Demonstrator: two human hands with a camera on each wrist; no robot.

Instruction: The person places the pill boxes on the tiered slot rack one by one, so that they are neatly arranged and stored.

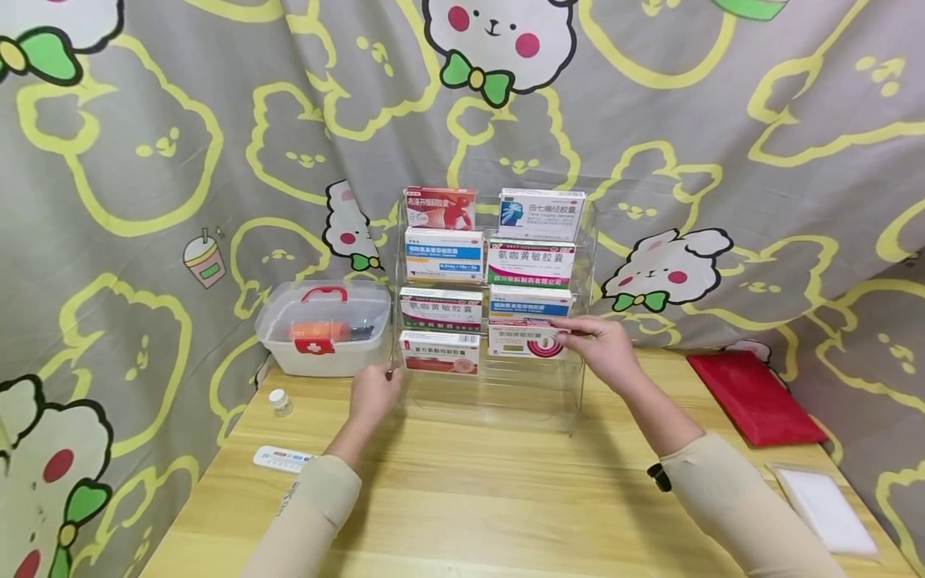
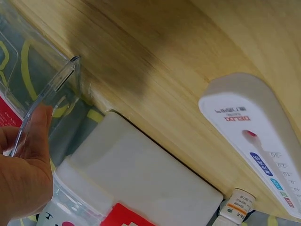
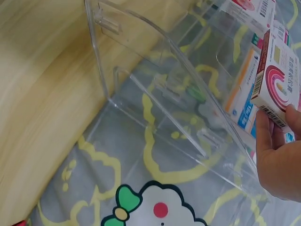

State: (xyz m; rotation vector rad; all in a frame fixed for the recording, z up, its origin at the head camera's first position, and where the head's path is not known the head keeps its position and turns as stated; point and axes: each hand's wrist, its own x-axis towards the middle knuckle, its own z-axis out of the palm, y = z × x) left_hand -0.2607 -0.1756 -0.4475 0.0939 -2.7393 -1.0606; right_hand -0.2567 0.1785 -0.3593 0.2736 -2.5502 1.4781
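Note:
A clear plastic display rack (image 1: 491, 401) stands on the table, with medicine boxes leaning in its tiers in two columns. My right hand (image 1: 603, 353) pinches the right end of a white medicine box with a pink-red arc (image 1: 516, 340), at the lowest filled row of the right column. In the right wrist view, thumb and fingers hold this medicine box (image 3: 277, 77) by one end, in front of a blue-and-white box (image 3: 245, 106). My left hand (image 1: 373, 396) grips the rack's left side panel (image 2: 44, 101) near its front edge, beside a white and red medicine box (image 1: 439, 353).
Left of the rack sits a lidded first-aid box (image 1: 332, 360) with an orange item inside. A small white bottle (image 1: 280, 401) and a thermometer (image 1: 280, 459) lie near the left edge. On the right are a red pouch (image 1: 755, 397) and a white packet (image 1: 827, 510). Patterned curtain (image 1: 650, 120) hangs behind.

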